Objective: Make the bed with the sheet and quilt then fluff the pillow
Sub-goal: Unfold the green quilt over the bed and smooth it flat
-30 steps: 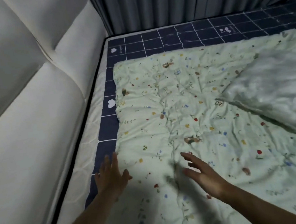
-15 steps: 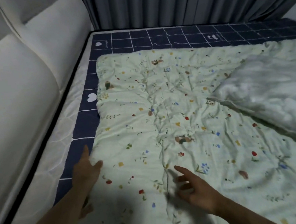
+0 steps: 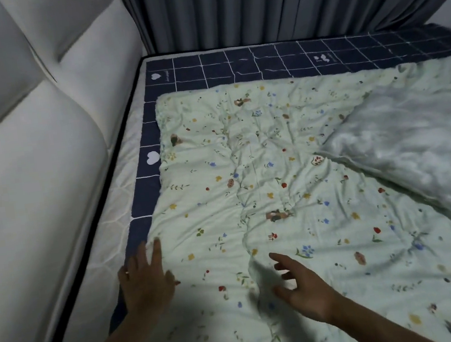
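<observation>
Presently the quilt [image 3: 264, 194] is seen spread over the navy checked sheet [image 3: 146, 189], which shows as a border on the headboard [image 3: 31, 167] side and along the far side by the curtain. A raised crease is seen running down the quilt's middle towards the person, just left of the right hand [image 3: 302, 284], the nearer hand to it. That hand is held low, fingers spread and relaxed. The left hand [image 3: 146, 278] is laid flat on the quilt's headboard-side edge, fingers straight and together. A silvery pillow [image 3: 416, 151] is lying on the quilt, farthest from the headboard.
</observation>
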